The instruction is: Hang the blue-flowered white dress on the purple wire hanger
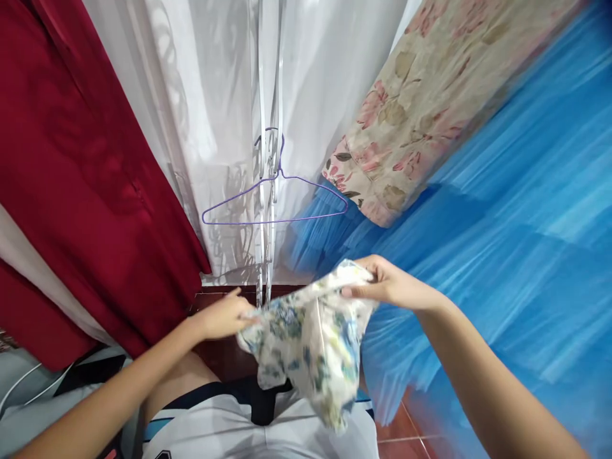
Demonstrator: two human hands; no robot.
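Observation:
A white cloth garment (310,338) with blue, green and yellow flowers is stretched between my two hands, above my lap. My left hand (229,315) pinches its left corner, partly smeared by motion. At the upper right corner, my right hand (382,280) grips the fabric with the thumb on top. The lower part of the garment hangs loose and blurred; its exact kind cannot be made out. Beyond it, a purple wire hanger (275,222) hangs bare from a white hanging strip (262,242), touched by neither hand.
Dark red cloth (109,191) hangs on the left and a white curtain (205,83) behind. To the right are a beige floral cloth (396,121) and layered blue tulle (516,268). Red floor tiles (401,440) show below. A grey surface with a cable (19,386) lies at lower left.

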